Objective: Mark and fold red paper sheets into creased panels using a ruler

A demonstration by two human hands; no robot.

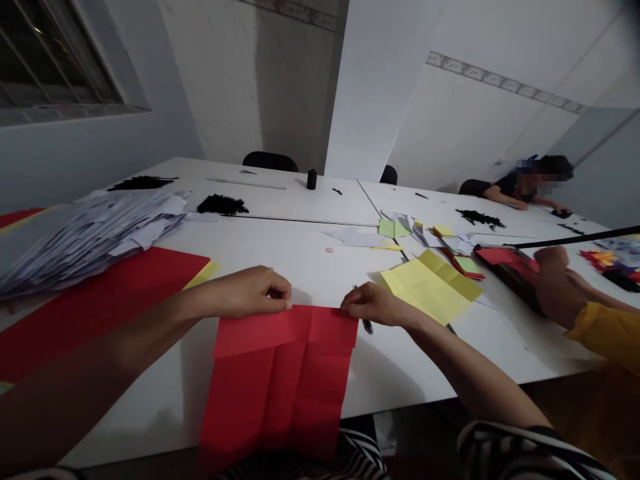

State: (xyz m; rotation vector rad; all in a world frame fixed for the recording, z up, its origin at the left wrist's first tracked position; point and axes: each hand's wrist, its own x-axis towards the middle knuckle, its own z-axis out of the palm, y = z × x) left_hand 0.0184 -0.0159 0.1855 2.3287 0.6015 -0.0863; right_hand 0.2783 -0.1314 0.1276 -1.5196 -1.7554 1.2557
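White tables [300, 267] pushed together fill a dim room with pale walls [295, 80]. At the near edge, a creased red paper sheet [280, 393] hangs between the person's two hands, its lower part over the edge and a flap folded across its top. The left hand [260, 291] pinches the top edge near its middle, thumb and fingertips closed on the paper and the other fingers curled. The right hand [373, 303] pinches the same edge near its right corner, fingers likewise closed, with a dark pen [368, 327] partly beneath it.

On the left, a large red sheet [165, 273] lies under a heap of white paper pieces [100, 240]. On the right lies a creased yellow sheet [433, 283]; beyond it are green and yellow paper scraps [393, 228]. At the right, a co-worker's hand [555, 283] below a yellow sleeve [607, 330] is at a smaller red paper [503, 257].

Farther off lie bundles of black cord [223, 204], a black spool [312, 179] standing upright, and scissors [248, 172]. Another person [530, 183] leans on the table at far right. Behind the tables are a black chair [270, 161] and, at far left, a barred window [50, 53].
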